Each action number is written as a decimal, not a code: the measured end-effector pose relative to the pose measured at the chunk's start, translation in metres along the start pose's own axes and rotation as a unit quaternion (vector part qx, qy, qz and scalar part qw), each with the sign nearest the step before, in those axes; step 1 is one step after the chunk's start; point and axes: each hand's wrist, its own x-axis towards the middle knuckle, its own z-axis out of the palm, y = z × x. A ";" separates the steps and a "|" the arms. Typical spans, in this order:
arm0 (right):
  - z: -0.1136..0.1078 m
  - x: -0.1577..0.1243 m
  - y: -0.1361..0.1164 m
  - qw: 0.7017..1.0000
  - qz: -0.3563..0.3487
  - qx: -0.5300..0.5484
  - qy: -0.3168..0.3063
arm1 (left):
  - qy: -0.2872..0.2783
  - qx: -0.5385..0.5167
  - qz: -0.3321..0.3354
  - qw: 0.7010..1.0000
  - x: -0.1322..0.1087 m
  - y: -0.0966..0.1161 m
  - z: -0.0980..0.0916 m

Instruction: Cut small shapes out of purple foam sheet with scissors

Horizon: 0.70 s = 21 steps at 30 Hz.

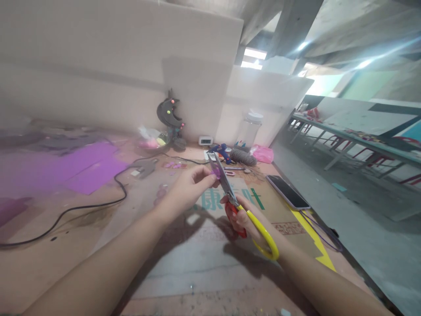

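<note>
My left hand [197,180] pinches a small purple piece [215,172], which looks like felt or paper, between thumb and fingers. In my right hand [241,219] is a pair of scissors [226,182] with one yellow and one red handle. The scissor blades are slightly apart and point up and away from me, with the purple piece at them. Both hands are above a cardboard sheet [259,213] printed with green characters. Several small purple cut pieces [173,165] lie beyond my left hand.
Larger purple sheets [92,169] lie at the left, near a black cable [88,205]. Toward the back stand a dark crescent moon ornament [169,114], a small digital clock [205,140], a blue glue gun [223,152], grey yarn [243,156] and a clear jar [248,131]. A phone [288,192] rests near the right edge.
</note>
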 end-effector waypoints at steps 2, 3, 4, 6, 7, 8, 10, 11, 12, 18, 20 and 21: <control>0.001 0.000 -0.002 1.000 0.001 0.022 -0.001 | -0.004 0.007 0.000 1.000 0.001 0.000 -0.002; 0.001 0.000 -0.002 1.000 0.003 0.029 -0.003 | -0.006 0.011 0.000 1.000 0.001 0.000 -0.003; 0.001 0.001 -0.003 0.999 0.005 0.032 -0.005 | -0.007 0.015 -0.001 1.000 0.001 0.000 -0.004; 0.002 0.001 -0.004 0.999 0.009 0.033 -0.008 | -0.007 0.019 -0.003 1.000 0.002 0.000 -0.004; 0.002 0.001 -0.005 0.999 0.009 0.034 -0.009 | -0.007 0.019 -0.003 1.000 0.003 0.000 -0.004; 0.002 0.001 -0.005 0.999 0.008 0.035 -0.009 | -0.008 0.019 -0.003 1.000 0.003 0.000 -0.005; 0.002 0.001 -0.004 0.999 0.006 0.037 -0.008 | -0.010 0.019 -0.002 1.000 0.003 0.000 -0.005; 0.002 0.001 -0.004 0.999 0.006 0.037 -0.008 | -0.011 0.021 -0.001 1.000 0.003 0.001 -0.005; 0.002 0.001 -0.004 0.999 0.008 0.036 -0.008 | -0.012 0.024 -0.001 1.000 0.003 0.001 -0.006; 0.002 0.001 -0.006 0.999 0.015 0.036 -0.009 | -0.015 0.046 0.000 0.999 0.003 0.001 -0.009; 0.001 0.001 -0.005 0.999 0.018 0.042 -0.012 | -0.018 0.044 0.001 0.999 0.003 0.000 -0.009; 0.001 0.001 -0.005 0.999 0.021 0.045 -0.012 | -0.019 0.043 0.002 0.999 0.003 0.000 -0.010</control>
